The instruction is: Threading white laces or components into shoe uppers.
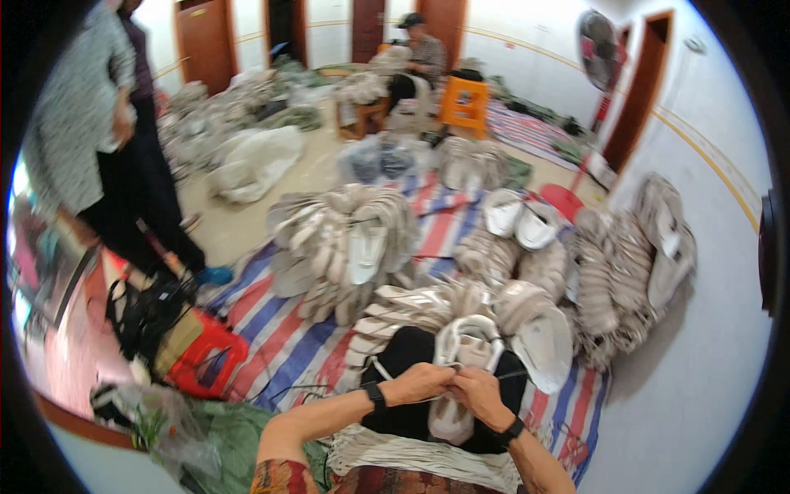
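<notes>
A beige and white shoe upper point(471, 336) lies on the black cloth point(403, 354) over my lap, one end facing me. My left hand point(420, 383) and my right hand point(479, 395) meet above its middle, fingers pinched together around a thin pale shoelace. Loose ends of the lace seem to stick out on both sides; the fingers hide the exact grip. Nearer to me, a bundle of cream shoelaces point(411, 453) spreads across my lap. Just beyond my right hand leans another shoe upper point(543, 346) with a white lining.
Stacked shoe uppers point(346, 239) stand on a striped sheet point(284, 346); more stacks point(613, 272) rest against the right wall. A red plastic stool point(210, 354) is at left. Two people point(90, 123) stand at far left; another person point(424, 53) sits at the back near an orange stool point(465, 107).
</notes>
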`<state>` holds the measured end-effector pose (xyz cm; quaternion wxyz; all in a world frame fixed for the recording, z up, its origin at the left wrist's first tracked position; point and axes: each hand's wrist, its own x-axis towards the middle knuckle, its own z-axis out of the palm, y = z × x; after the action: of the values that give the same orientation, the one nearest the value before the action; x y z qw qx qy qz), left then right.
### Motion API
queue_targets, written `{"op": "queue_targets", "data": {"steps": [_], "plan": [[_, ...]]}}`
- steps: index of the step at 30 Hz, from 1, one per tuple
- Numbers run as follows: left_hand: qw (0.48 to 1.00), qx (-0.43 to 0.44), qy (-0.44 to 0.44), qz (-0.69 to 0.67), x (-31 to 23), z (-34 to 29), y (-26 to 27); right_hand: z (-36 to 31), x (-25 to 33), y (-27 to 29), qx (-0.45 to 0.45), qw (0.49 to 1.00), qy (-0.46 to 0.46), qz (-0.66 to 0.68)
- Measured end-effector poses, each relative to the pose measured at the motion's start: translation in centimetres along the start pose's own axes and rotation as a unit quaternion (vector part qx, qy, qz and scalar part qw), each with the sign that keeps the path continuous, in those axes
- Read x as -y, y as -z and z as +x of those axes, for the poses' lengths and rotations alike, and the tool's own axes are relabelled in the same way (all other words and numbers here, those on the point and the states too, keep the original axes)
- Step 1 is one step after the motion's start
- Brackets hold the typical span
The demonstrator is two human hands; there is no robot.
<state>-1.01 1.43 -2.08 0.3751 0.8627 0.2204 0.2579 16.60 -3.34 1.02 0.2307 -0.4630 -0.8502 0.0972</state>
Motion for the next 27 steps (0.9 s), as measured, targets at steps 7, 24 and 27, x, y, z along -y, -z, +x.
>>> {"op": "queue_targets", "data": {"steps": [7,24,27], "plan": [[1.0,0.018,-0.016,0.005,-0.7,1.4,-0.3,-0.8,-0.8,3.1,-0.057,0.998,-0.029,0.015],[0.885,-0.299,0.343,-0.102,-1.2,-18.7,9.3,-7.2,-8.9,6.9,-0.108,0.904,-0.377,0.172],[0.811,-0.371,0.451,0.041,-0.7,-32.6,8.3,-7.1,-9.0,6.7,-0.046,0.897,-0.398,0.186]]}}
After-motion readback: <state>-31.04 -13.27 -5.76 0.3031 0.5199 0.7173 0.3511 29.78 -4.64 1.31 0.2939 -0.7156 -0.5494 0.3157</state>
